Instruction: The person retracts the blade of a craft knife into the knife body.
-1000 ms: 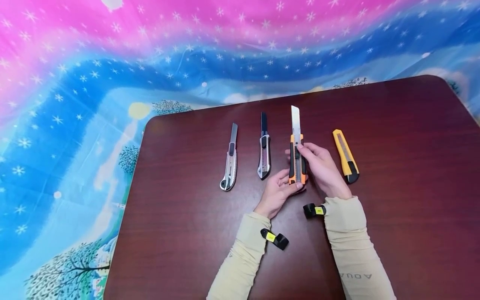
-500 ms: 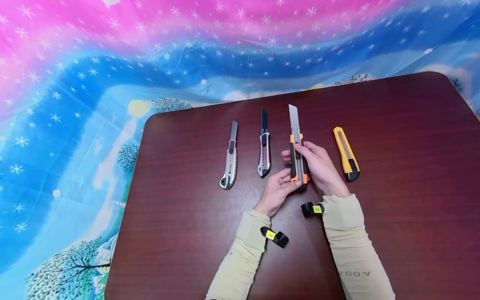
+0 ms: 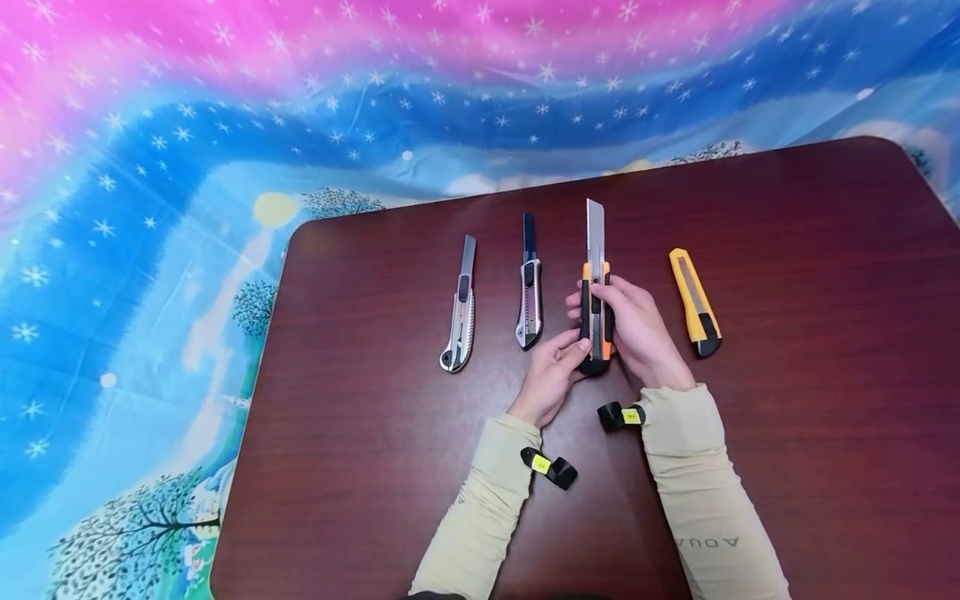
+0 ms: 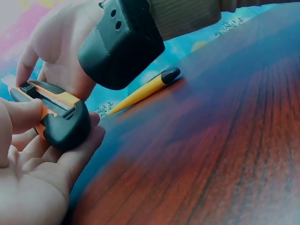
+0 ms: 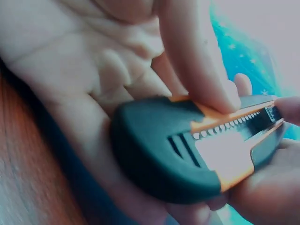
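Observation:
An orange-and-black box cutter [image 3: 597,329] stands between both hands in the head view, its broad silver blade [image 3: 595,229] extended and pointing away. My right hand [image 3: 643,333] grips the handle from the right, thumb by the slider. With thumb and fingers, my left hand [image 3: 551,377] holds the lower end. In the left wrist view the black end cap [image 4: 69,125] rests over the left fingers. From the right wrist view, the left thumb presses the orange side beside the toothed slot [image 5: 225,129], and the right thumb tip [image 5: 287,108] is at the slider.
Two silver-and-black box cutters, one with a grey blade [image 3: 457,329] and one with a dark blade [image 3: 529,304], lie to the left on the brown table [image 3: 360,467]. A yellow box cutter [image 3: 693,300] lies right of the hands. A patterned cloth [image 3: 420,92] hangs behind.
The box cutter has turned slightly in the hands, its blade tip shifting a little right, and its black end cap shows more. The left thumb sits slightly higher on the handle. Both hands keep their hold.

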`<state>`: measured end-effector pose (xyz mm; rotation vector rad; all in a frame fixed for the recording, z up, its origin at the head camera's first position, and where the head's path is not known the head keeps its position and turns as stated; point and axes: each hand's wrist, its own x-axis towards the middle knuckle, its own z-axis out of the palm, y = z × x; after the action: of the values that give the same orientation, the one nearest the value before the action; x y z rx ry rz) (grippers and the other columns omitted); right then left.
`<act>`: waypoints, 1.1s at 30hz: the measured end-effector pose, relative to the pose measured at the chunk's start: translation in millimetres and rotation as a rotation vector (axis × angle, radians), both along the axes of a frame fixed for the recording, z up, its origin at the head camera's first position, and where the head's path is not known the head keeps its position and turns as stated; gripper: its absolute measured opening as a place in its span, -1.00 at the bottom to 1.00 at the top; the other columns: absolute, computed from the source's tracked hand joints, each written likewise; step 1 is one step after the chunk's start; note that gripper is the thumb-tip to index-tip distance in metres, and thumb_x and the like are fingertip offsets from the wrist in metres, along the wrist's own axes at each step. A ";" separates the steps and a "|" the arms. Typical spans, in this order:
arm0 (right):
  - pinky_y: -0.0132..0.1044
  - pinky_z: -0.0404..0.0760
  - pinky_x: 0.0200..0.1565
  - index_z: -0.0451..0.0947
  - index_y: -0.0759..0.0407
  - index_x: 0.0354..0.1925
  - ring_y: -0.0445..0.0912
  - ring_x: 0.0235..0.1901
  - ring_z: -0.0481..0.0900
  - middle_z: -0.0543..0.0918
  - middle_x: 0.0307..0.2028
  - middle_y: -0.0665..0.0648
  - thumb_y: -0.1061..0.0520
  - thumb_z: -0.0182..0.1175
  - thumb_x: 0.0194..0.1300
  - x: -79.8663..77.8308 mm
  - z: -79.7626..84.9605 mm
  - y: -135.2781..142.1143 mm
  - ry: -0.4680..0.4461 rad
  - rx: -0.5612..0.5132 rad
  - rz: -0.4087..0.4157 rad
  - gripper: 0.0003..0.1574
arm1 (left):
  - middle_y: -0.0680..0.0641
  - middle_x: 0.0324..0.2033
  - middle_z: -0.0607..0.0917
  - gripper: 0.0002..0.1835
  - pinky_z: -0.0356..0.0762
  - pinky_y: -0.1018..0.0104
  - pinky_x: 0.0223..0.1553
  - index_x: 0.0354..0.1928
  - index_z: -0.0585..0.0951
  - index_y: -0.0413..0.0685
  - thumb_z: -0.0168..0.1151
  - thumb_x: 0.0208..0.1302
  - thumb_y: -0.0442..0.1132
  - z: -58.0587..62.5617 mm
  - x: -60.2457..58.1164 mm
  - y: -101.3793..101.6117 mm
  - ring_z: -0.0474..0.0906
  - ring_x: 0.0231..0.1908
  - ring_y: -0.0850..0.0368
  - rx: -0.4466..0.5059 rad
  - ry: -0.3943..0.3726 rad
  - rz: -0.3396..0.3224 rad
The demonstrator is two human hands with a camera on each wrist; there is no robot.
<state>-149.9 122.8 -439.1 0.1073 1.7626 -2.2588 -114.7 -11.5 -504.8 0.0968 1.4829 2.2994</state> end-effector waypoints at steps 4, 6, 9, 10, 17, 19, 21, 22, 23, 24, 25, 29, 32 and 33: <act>-0.33 0.67 -0.05 0.28 0.42 0.19 -0.18 -0.25 0.68 0.71 -0.29 -0.03 0.10 -0.11 0.51 0.2 0.5 -1.0 -0.001 -0.039 -0.013 -0.53 | -0.48 0.13 0.51 -0.59 0.65 0.26 0.03 0.26 0.40 -0.42 -0.01 0.44 -0.37 -1.2 -0.6 -0.3 0.63 -0.05 0.15 0.007 -0.014 0.016; -0.32 0.67 -0.06 0.30 0.42 0.16 -0.16 -0.26 0.68 0.72 -0.30 -0.02 0.11 -0.10 0.51 -0.2 0.8 -0.2 -0.006 -0.071 -0.018 -0.56 | -0.48 0.13 0.52 -0.59 0.64 0.24 0.05 0.26 0.40 -0.42 0.00 0.44 -0.36 -1.0 -0.7 -0.3 0.63 -0.02 0.09 0.003 -0.017 0.015; -0.30 0.67 -0.05 0.34 0.37 0.12 -0.14 -0.25 0.68 0.72 -0.29 0.00 0.13 -0.08 0.50 -0.5 1.1 2.2 -0.007 -0.111 -0.014 -0.62 | -0.47 0.13 0.52 -0.58 0.63 0.21 0.07 0.26 0.39 -0.42 -0.01 0.44 -0.36 0.0 -1.0 -0.1 0.62 0.02 0.03 0.004 -0.020 0.007; -0.30 0.67 -0.05 0.34 0.36 0.12 -0.14 -0.25 0.68 0.72 -0.29 0.01 0.13 -0.07 0.50 -0.6 1.4 2.9 -0.006 -0.119 -0.011 -0.63 | -0.48 0.13 0.51 -0.58 0.63 0.20 0.08 0.26 0.39 -0.42 0.00 0.44 -0.36 0.4 -1.0 0.0 0.62 0.03 0.03 0.007 -0.021 0.005; -0.33 0.67 -0.05 0.34 0.34 0.12 -0.13 -0.26 0.69 0.73 -0.28 0.01 0.17 -0.07 0.49 -1.0 2.0 4.0 -0.012 -0.149 -0.008 -0.66 | -0.50 0.13 0.49 -0.58 0.62 0.21 0.08 0.27 0.38 -0.43 -0.02 0.44 -0.37 1.8 0.4 -0.5 0.64 -0.06 0.17 0.019 -0.024 -0.007; -0.34 0.67 -0.06 0.35 0.34 0.11 -0.14 -0.27 0.69 0.73 -0.29 0.02 0.18 -0.07 0.49 -0.9 2.2 3.5 -0.011 -0.154 -0.012 -0.67 | -0.49 0.14 0.49 -0.58 0.62 0.22 0.08 0.27 0.38 -0.43 -0.03 0.44 -0.37 2.2 0.6 -0.7 0.63 -0.07 0.18 0.022 -0.028 -0.008; -0.36 0.67 -0.08 0.35 0.34 0.11 -0.14 -0.28 0.69 0.73 -0.29 0.02 0.18 -0.06 0.48 -1.0 2.3 3.1 -0.012 -0.158 -0.016 -0.67 | -0.49 0.14 0.49 -0.58 0.62 0.24 0.08 0.27 0.37 -0.43 -0.03 0.45 -0.36 2.1 0.7 -0.9 0.63 -0.07 0.18 0.028 -0.030 -0.012; -0.36 0.67 -0.08 0.36 0.34 0.10 -0.14 -0.28 0.68 0.73 -0.29 0.02 0.18 -0.06 0.48 -1.1 2.2 3.1 -0.012 -0.159 -0.018 -0.67 | -0.49 0.14 0.49 -0.58 0.62 0.23 0.08 0.27 0.38 -0.43 -0.03 0.45 -0.36 2.3 0.7 -0.9 0.63 -0.05 0.15 0.033 -0.030 -0.013; -0.36 0.66 -0.08 0.36 0.34 0.10 -0.13 -0.28 0.68 0.73 -0.29 0.02 0.18 -0.07 0.48 -1.1 2.2 3.0 -0.013 -0.157 -0.019 -0.67 | -0.50 0.14 0.49 -0.58 0.62 0.23 0.09 0.27 0.38 -0.44 -0.03 0.45 -0.36 2.5 0.8 -0.9 0.63 -0.03 0.12 0.037 -0.029 -0.014; -0.36 0.66 -0.08 0.36 0.34 0.11 -0.13 -0.28 0.68 0.73 -0.29 0.02 0.18 -0.07 0.48 -1.0 2.3 3.0 -0.015 -0.156 -0.020 -0.67 | -0.50 0.14 0.49 -0.58 0.62 0.23 0.09 0.27 0.38 -0.44 -0.03 0.45 -0.36 2.6 0.7 -1.0 0.63 0.00 0.08 0.039 -0.028 -0.016; -0.36 0.66 -0.08 0.36 0.34 0.11 -0.13 -0.28 0.68 0.73 -0.29 0.02 0.18 -0.06 0.48 -1.1 2.4 2.9 -0.016 -0.156 -0.021 -0.67 | -0.50 0.14 0.49 -0.58 0.62 0.23 0.09 0.27 0.38 -0.44 -0.03 0.45 -0.35 2.7 0.8 -1.0 0.63 0.02 0.05 0.041 -0.026 -0.017; -0.35 0.66 -0.08 0.32 0.40 0.15 -0.12 -0.27 0.68 0.72 -0.28 0.02 0.20 -0.08 0.48 -1.2 2.9 2.8 -0.019 -0.157 -0.021 -0.63 | -0.50 0.14 0.49 -0.57 0.62 0.24 0.08 0.27 0.38 -0.44 -0.03 0.45 -0.34 3.5 0.9 -1.3 0.61 0.05 -0.03 0.040 -0.019 -0.020; -0.36 0.67 -0.09 0.28 0.45 0.18 -0.12 -0.28 0.68 0.72 -0.28 0.03 0.21 -0.10 0.48 -1.3 2.8 2.5 -0.024 -0.163 -0.024 -0.59 | -0.49 0.14 0.50 -0.57 0.62 0.25 0.07 0.28 0.37 -0.43 -0.04 0.46 -0.34 3.8 1.0 -1.8 0.61 0.05 -0.03 0.032 -0.020 -0.023; -0.36 0.67 -0.09 0.27 0.46 0.19 -0.12 -0.28 0.68 0.72 -0.28 0.04 0.22 -0.10 0.48 -1.3 2.8 2.4 -0.026 -0.167 -0.026 -0.58 | -0.49 0.14 0.50 -0.57 0.62 0.25 0.08 0.28 0.37 -0.43 -0.04 0.46 -0.34 3.6 1.0 -1.9 0.61 0.06 -0.04 0.032 -0.021 -0.024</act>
<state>-151.2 125.1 -436.3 0.1257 1.5610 -2.4013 -113.8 -13.4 -501.3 0.0981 1.4268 2.2988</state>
